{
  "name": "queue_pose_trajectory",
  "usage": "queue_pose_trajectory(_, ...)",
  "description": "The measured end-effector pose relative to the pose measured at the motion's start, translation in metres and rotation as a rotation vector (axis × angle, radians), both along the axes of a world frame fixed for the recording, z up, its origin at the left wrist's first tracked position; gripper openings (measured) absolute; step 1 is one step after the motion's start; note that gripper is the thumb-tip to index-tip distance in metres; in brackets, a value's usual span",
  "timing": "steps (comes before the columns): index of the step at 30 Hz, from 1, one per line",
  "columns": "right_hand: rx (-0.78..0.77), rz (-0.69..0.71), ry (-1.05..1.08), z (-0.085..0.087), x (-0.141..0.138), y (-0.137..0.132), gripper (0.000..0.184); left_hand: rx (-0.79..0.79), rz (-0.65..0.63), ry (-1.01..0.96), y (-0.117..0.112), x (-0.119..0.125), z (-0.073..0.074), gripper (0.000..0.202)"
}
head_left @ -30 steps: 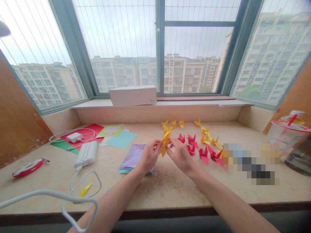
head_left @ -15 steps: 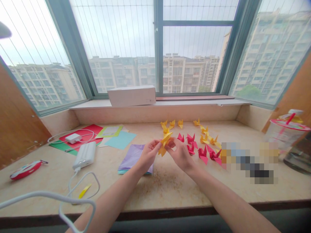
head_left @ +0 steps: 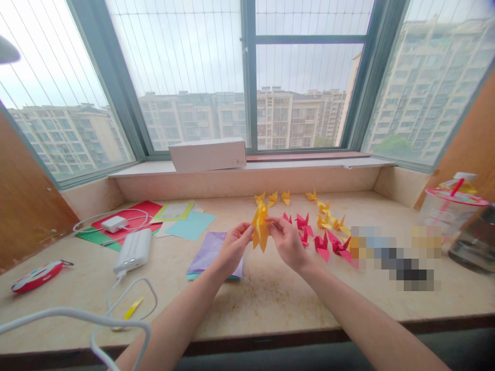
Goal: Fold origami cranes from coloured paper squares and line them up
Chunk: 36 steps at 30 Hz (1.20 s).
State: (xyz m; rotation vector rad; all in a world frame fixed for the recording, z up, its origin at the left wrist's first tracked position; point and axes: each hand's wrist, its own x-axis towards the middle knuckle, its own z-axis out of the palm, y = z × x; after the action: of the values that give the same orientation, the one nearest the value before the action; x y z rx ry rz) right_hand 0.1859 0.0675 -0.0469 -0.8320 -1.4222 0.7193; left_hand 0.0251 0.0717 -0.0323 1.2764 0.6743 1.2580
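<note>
The golden-yellow origami paper [head_left: 260, 233] was folded into a slim, layered form, taller than wide, with creased flaps lying close together. It stood roughly upright, held up near the middle of the view and pinched at its left and right sides. Its lower end split into pointed tips, the right one reaching slightly lower than the left. Where its upper end stopped was hard to tell against similar yellow behind it.

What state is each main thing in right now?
Left hand: pinching yellow paper
Right hand: pinching yellow paper
Yellow paper: folded, held up
Red paper birds: folded
Yellow paper birds: folded
Purple paper: lying flat
Power bank: cable plugged in
White box: closed
Clear cup: lidded, straw in
</note>
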Motion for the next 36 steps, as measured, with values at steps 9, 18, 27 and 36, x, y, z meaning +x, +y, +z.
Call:
queue_pose_trajectory(9,-0.002,0.037,-0.059,-0.008,0.003,0.007,0.019,-0.043,-0.013,-0.121,-0.001,-0.001,0.000,0.029)
queue_pose_trajectory(18,-0.064,0.072,-0.188,0.006,0.001,-0.011,0.029,0.011,-0.020,-0.011,0.002,-0.004,-0.001,0.037)
queue_pose_trajectory(27,-0.094,0.079,-0.145,0.003,0.002,-0.003,0.022,0.028,0.030,0.053,0.004,-0.005,0.000,0.035)
queue_pose_trajectory(36,-0.110,0.073,-0.107,0.011,0.005,-0.009,0.019,0.107,0.184,0.119,0.006,-0.005,0.001,0.031)
